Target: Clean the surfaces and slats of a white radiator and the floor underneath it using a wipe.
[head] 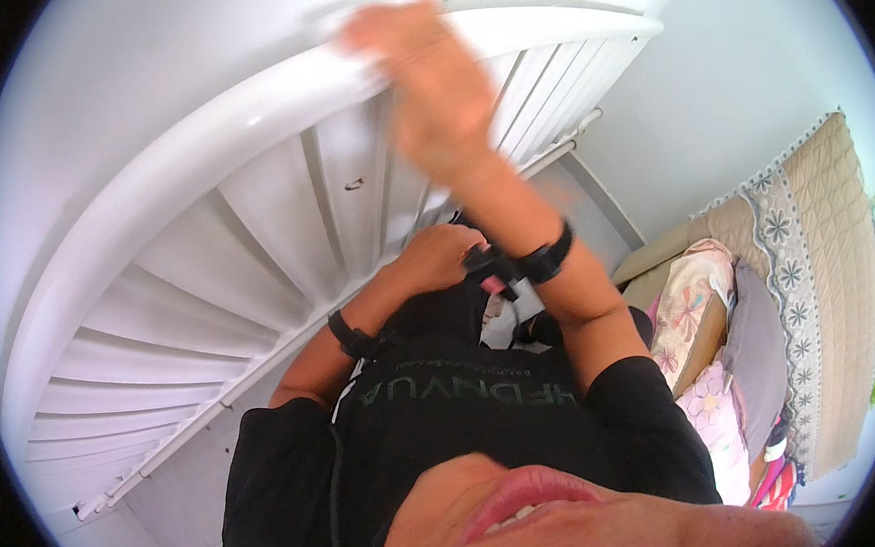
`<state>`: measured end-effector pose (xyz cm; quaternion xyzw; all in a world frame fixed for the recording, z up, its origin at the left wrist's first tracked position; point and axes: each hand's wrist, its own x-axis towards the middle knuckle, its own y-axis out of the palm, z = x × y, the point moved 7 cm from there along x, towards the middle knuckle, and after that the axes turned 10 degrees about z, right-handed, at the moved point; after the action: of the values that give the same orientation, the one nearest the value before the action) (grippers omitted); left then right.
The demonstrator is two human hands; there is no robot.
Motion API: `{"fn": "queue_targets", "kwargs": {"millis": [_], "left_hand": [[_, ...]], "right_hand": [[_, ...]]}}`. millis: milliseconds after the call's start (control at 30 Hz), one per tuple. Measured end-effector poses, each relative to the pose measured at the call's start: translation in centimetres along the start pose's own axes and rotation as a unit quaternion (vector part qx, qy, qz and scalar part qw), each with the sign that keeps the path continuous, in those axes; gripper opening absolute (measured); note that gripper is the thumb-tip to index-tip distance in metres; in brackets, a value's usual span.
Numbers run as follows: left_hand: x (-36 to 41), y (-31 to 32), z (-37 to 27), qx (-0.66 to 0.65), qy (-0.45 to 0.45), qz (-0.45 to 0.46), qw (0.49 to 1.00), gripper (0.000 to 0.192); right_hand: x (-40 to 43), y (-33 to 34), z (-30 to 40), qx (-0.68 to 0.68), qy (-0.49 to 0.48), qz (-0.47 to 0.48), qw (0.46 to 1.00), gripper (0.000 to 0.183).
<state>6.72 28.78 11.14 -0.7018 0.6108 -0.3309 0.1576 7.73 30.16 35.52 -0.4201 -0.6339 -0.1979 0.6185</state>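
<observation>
My right hand [438, 93] is raised and blurred at the thick rounded top rail [240, 124] of a white slatted panel [270, 238]. Its fingers reach over the rail, and the blur hides whether anything is in them. Lower down, near my waist, my left hand [436, 255] has its fingers curled around a small black object [484, 257], too partly hidden to name. My right forearm passes just beside that object. Black bands circle both my wrists.
A white pipe [241, 387] runs along the panel's lower edge. To my right lie a floral pillow [691, 307], a pink pillow [717, 414] and a grey cushion [754, 359]. Beside them stretches a beige quilted cover [828, 265] with a flowered lace band. A pale wall [739, 52] stands behind.
</observation>
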Motion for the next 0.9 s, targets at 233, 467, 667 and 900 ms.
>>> {"fn": "queue_targets", "kwargs": {"millis": [233,467,667,900], "left_hand": [[0.7,-0.2,-0.8,-0.029,-0.078,0.063,0.995,0.02],[0.7,1.5,1.3,-0.008,-0.09,0.071,0.993,0.023],[0.6,0.3,2.7,-0.019,-0.109,0.032,0.993,0.022],[0.8,-1.2,1.2,-0.009,-0.115,0.027,0.993,0.026]], "right_hand": [[-1.6,-2.7,-3.6,-0.179,-0.046,0.06,0.981,0.032],[-3.9,-3.1,-4.2,-0.135,0.018,0.003,0.991,0.037],[-2.9,-1.3,-1.8,-0.161,-0.108,0.036,0.98,0.026],[-6.2,-8.9,-9.7,-0.207,-0.081,-0.008,0.975,0.033]]}}
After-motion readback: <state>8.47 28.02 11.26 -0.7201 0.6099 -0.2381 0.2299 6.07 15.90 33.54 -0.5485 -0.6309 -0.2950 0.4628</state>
